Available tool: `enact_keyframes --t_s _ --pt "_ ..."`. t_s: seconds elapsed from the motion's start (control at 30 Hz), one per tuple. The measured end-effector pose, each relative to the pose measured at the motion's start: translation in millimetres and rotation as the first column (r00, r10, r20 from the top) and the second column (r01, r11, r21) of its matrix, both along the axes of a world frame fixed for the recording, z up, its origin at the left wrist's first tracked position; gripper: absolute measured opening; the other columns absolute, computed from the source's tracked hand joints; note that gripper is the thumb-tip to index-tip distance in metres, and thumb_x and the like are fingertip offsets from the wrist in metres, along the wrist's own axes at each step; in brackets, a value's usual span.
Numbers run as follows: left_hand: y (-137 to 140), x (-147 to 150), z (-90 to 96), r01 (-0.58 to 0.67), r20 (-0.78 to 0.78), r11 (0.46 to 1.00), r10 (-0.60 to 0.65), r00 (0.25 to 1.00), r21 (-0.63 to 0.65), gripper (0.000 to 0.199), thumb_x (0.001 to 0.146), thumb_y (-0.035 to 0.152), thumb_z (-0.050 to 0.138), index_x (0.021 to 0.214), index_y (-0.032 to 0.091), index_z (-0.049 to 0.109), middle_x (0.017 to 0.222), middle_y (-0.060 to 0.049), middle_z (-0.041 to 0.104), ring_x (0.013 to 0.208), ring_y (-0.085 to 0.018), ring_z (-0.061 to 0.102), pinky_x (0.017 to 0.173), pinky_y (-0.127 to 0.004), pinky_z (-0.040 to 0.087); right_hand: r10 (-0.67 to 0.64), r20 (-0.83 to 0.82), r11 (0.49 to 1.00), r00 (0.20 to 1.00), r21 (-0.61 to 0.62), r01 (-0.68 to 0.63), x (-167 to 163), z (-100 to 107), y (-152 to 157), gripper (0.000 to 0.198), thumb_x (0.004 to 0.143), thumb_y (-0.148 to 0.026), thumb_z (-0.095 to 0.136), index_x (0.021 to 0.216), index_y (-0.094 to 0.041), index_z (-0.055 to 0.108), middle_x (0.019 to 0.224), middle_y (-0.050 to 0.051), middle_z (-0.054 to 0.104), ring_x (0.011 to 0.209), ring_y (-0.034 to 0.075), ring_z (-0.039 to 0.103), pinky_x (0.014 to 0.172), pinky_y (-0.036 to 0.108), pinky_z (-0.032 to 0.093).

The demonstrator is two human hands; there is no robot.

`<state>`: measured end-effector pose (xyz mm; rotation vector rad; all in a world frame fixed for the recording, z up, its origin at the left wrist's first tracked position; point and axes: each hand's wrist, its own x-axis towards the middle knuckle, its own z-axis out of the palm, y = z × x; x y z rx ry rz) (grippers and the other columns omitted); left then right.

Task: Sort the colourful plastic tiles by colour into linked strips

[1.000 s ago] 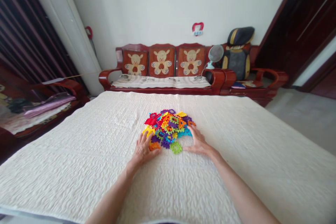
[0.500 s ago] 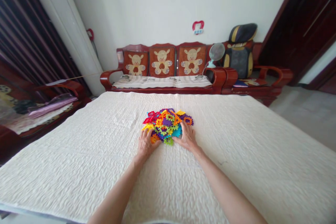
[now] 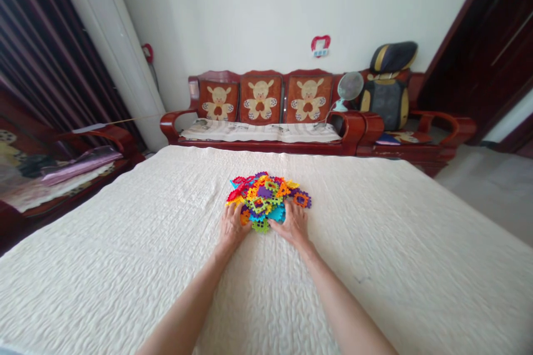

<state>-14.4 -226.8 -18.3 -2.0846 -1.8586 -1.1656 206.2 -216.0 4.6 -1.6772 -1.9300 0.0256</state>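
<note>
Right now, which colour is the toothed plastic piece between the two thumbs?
The toothed plastic piece is light green; the head view shows it.

Soft, even light fills my view; I cannot tell its source. The wall (image 3: 233, 11) looks pale, the curtain (image 3: 29, 28) and door (image 3: 491, 39) dim. Before me, the heaped pieces (image 3: 265, 193) show vivid colour but slightly soft outlines. The tall cabinet (image 3: 112, 39) leans with wide-angle stretch, and detail smears toward the corners.
</note>
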Motion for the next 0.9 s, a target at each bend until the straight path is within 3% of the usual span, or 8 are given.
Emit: enact_keyframes --t_s 0.27,0.47,0.9 --pt "2 -7 -2.1 0.043 0.018 0.999 -0.043 0.999 -0.008 0.045 0.073 0.030 0.066 0.117 0.021 0.061 0.123 -0.012 0.059 0.114 -0.029 0.057 0.096 -0.048 0.049 0.054 -0.049 0.989 0.997 0.143 -0.046 3 -17 6 0.072 0.073 -0.052 0.065 0.132 -0.015 0.046 0.141 0.019 0.043 0.129 0.035 0.041 0.100 0.050 0.038" --pt "7 -11 0.4 0.063 0.034 0.997 -0.062 0.997 -0.034 0.033 0.081 0.033 0.062 0.113 0.023 0.065 0.119 -0.009 0.063 0.108 -0.026 0.060 0.094 -0.044 0.051 0.046 -0.050 0.986 0.998 0.165 -0.037 1 -20 9 0.074 0.072 -0.048 0.067 0.134 -0.015 0.044 0.148 0.020 0.035 0.134 0.035 0.037 0.101 0.051 0.039" --pt "6 -10 1.4 0.054 0.012 0.998 -0.054 0.998 -0.026 0.033 0.083 0.033 0.060 0.114 0.023 0.064 0.121 -0.010 0.062 0.108 -0.027 0.060 0.094 -0.045 0.051 0.064 -0.069 0.991 0.996 0.125 -0.055 3 -16 6 0.072 0.072 -0.045 0.065 0.133 -0.012 0.044 0.147 0.021 0.039 0.133 0.035 0.039 0.103 0.051 0.037"
